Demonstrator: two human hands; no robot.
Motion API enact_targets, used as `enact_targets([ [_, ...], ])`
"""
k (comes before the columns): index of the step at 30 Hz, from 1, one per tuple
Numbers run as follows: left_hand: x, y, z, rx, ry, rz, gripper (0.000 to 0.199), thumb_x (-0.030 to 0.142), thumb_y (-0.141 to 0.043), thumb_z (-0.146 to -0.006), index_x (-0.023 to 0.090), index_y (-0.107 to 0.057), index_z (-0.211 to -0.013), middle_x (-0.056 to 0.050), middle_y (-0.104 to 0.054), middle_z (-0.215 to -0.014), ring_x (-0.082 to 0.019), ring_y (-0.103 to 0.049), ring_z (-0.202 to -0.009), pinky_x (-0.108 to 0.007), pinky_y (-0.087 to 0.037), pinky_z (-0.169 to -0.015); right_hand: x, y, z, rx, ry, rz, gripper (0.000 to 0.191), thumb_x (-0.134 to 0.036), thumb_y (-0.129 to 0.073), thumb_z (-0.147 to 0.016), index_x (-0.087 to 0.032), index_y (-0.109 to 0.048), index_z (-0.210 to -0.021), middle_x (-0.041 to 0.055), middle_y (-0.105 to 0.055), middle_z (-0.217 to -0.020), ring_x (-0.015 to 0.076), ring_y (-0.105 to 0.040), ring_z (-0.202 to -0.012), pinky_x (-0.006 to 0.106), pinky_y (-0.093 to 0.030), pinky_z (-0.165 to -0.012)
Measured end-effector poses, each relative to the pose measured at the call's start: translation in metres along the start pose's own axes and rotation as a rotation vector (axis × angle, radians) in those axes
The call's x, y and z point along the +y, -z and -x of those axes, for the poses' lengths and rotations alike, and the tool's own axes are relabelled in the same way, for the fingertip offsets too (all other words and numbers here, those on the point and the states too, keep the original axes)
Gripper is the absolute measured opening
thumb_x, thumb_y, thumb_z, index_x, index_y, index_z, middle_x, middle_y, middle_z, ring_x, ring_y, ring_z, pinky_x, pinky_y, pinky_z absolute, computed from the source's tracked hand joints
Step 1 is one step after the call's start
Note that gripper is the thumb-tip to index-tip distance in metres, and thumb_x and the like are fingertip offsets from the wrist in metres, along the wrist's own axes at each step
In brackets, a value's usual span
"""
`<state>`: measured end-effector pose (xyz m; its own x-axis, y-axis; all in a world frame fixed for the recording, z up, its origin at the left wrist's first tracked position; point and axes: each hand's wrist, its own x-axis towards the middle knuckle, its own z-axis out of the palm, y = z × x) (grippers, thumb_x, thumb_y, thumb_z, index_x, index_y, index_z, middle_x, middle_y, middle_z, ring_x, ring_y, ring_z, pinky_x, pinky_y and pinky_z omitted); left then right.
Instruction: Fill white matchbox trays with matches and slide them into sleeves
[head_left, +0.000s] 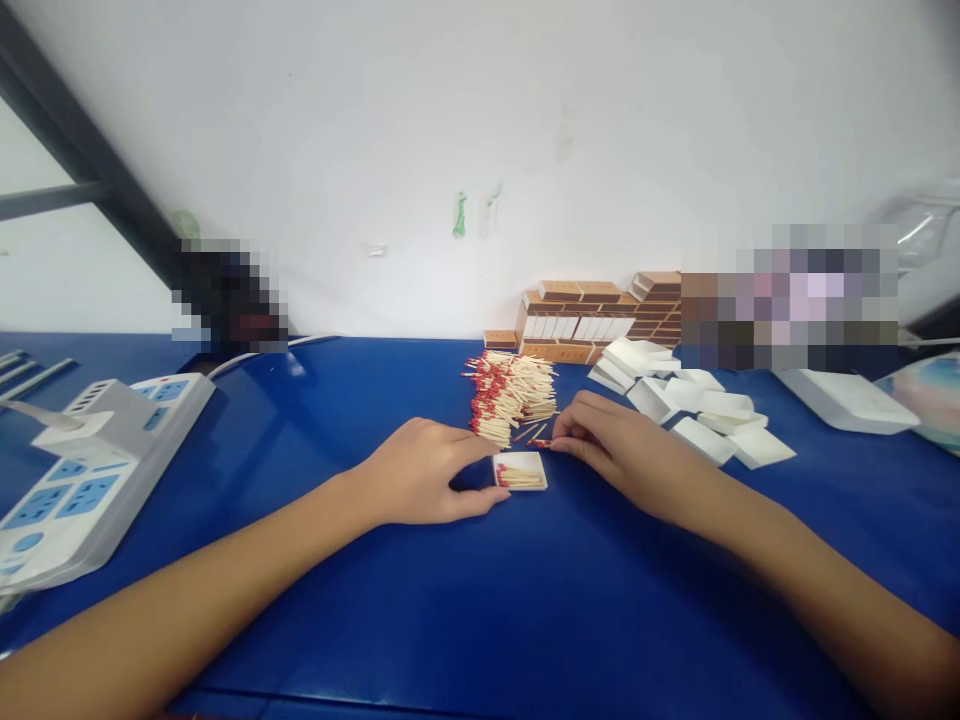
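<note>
Nearest the person, the bare blue tabletop stretches between the two forearms. The left hand has its thumb and fingers spread around the left end of a white matchbox tray, gripping it at that end. The tray lies flat on the tabletop and holds a small layer of matches, their red heads toward the left hand. To its right, the right hand pinches a few red-headed matches between thumb and fingertips, just beyond the tray's far edge. A couple of loose matchsticks lie beside them.

Just past the tray sits a big heap of matches, most heads pointing left. Right of the heap, empty white trays lie jumbled. At the left stands a white power strip with blue sockets and a plugged-in adapter. Farthest back, brown matchboxes are stacked against the white wall.
</note>
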<state>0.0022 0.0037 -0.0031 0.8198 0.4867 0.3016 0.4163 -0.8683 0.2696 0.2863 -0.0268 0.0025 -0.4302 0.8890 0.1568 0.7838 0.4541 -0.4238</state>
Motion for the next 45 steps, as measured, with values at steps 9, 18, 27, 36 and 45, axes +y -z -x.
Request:
enact_targets([
  [9, -0.0001, -0.0012, -0.0006, 0.003, -0.002, -0.005, 0.036, 0.047, -0.064, -0.096, 0.019, -0.073, -0.115, 0.001, -0.071, -0.076, -0.012, -0.063, -0.062, -0.026, -0.041, -0.060, 0.0041, -0.0019, 0.0005, 0.015, -0.002, 0.002, 0.020, -0.033, -0.046, -0.106, -0.024, -0.060, -0.095, 0.0044, -0.062, -0.099, 0.0190, -0.062, -0.084, 0.032, -0.049, -0.074],
  [18, -0.0004, -0.0006, -0.0003, 0.008, -0.005, -0.002, 0.035, 0.046, -0.065, -0.095, 0.019, -0.074, -0.115, 0.002, -0.070, -0.074, -0.013, -0.062, -0.061, -0.026, -0.040, -0.059, 0.0042, -0.0014, 0.0006, 0.025, 0.000, 0.010, 0.020, -0.034, -0.048, -0.106, -0.024, -0.060, -0.095, 0.0044, -0.061, -0.098, 0.0193, -0.061, -0.083, 0.033, -0.048, -0.073],
  [27, -0.0002, -0.0011, -0.0006, 0.010, -0.006, -0.004, 0.034, 0.046, -0.064, -0.096, 0.019, -0.074, -0.114, 0.003, -0.070, -0.075, -0.012, -0.061, -0.061, -0.026, -0.041, -0.059, 0.0030, -0.0019, 0.0004, 0.005, -0.012, -0.003, 0.019, -0.032, -0.047, -0.106, -0.024, -0.060, -0.094, 0.0046, -0.062, -0.099, 0.0190, -0.062, -0.085, 0.032, -0.048, -0.075],
  [36, -0.0002, -0.0008, -0.0004, 0.003, -0.002, 0.002, 0.034, 0.047, -0.064, -0.096, 0.019, -0.074, -0.114, 0.002, -0.071, -0.077, -0.012, -0.063, -0.062, -0.027, -0.042, -0.060, 0.0018, -0.0012, 0.0015, -0.005, -0.019, -0.010, 0.019, -0.031, -0.046, -0.106, -0.024, -0.060, -0.096, 0.0047, -0.061, -0.101, 0.0186, -0.061, -0.085, 0.032, -0.048, -0.075],
  [45, 0.0002, -0.0005, -0.0007, 0.004, -0.004, -0.013, 0.035, 0.048, -0.064, -0.096, 0.019, -0.073, -0.115, 0.002, -0.071, -0.076, -0.013, -0.064, -0.063, -0.027, -0.042, -0.061, 0.0021, -0.0023, 0.0013, -0.010, -0.012, -0.010, 0.020, -0.031, -0.045, -0.106, -0.024, -0.060, -0.094, 0.0044, -0.061, -0.100, 0.0182, -0.062, -0.084, 0.032, -0.048, -0.075],
])
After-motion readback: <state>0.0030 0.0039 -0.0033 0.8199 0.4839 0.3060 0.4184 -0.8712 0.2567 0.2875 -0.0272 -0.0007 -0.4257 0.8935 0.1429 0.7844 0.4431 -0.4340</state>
